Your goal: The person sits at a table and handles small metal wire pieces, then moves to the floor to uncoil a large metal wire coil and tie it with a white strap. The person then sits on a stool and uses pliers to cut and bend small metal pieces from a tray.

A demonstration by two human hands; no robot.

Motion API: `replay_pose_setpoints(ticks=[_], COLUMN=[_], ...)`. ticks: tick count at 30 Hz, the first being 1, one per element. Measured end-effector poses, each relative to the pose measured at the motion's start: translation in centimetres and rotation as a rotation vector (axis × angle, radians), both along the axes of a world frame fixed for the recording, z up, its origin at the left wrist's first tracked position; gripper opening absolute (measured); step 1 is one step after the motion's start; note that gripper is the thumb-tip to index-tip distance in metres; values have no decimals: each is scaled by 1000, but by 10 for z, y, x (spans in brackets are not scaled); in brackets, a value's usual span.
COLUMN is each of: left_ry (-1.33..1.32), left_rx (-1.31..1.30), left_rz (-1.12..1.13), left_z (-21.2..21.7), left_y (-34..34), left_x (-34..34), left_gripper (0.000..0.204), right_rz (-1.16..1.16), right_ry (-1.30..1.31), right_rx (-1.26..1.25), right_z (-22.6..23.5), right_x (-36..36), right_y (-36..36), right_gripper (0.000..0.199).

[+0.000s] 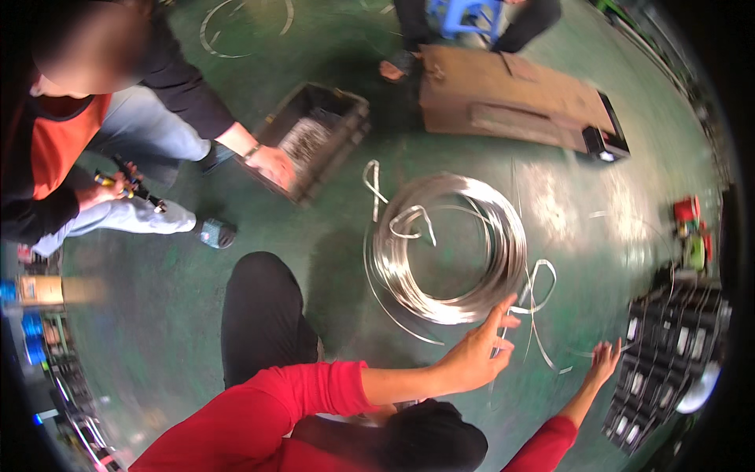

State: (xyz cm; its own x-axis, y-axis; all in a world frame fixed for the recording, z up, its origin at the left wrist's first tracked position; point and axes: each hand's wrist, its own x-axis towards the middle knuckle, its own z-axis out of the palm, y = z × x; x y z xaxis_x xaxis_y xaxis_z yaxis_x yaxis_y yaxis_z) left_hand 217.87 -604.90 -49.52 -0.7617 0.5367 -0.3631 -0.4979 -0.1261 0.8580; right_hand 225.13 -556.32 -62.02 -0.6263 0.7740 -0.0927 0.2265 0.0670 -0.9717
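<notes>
- Left hand (472, 358) spreads its fingers loosely, index pointing toward 1 o'clock at the lower rim of a silver wire coil (395, 275); contact cannot be told.
- Lying flat on the green floor (338, 267), the coil sits just short of 12 o'clock from the left hand, the nearer one, and at 10 o'clock from the right. Being round, it shows no long axis.
- Right hand (603, 364) stretches toward 1 o'clock, fingers extended near the black bins (676, 338); whether it pinches a strand cannot be told.
- Counted: one coil, at least three bent strips (376, 206) around it, one dark crate (340, 153) toward 11 o'clock, one brown board (511, 94) and one blue stool (464, 17) toward 12.
</notes>
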Motion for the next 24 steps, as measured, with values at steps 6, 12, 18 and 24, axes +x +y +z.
replay_pose_setpoints(ticks=[6, 12, 18, 24], left_ry=[127, -141, -247, 25], left_rx=[91, 209, 146, -238], left_rz=[370, 489, 638, 874], left_z=[-42, -110, -152, -237], left_y=[-48, -122, -158, -158], left_x=[-37, -78, -104, -148], left_gripper=[51, 69, 65, 21], right_rz=[412, 1078, 1554, 1417], right_ry=[-65, -390, -665, -668], right_rx=[177, 447, 786, -335], right_z=[47, 18, -49, -81], right_x=[-26, -31, -38, -64], right_y=[-162, -337, -425, -419], right_gripper=[35, 37, 49, 45])
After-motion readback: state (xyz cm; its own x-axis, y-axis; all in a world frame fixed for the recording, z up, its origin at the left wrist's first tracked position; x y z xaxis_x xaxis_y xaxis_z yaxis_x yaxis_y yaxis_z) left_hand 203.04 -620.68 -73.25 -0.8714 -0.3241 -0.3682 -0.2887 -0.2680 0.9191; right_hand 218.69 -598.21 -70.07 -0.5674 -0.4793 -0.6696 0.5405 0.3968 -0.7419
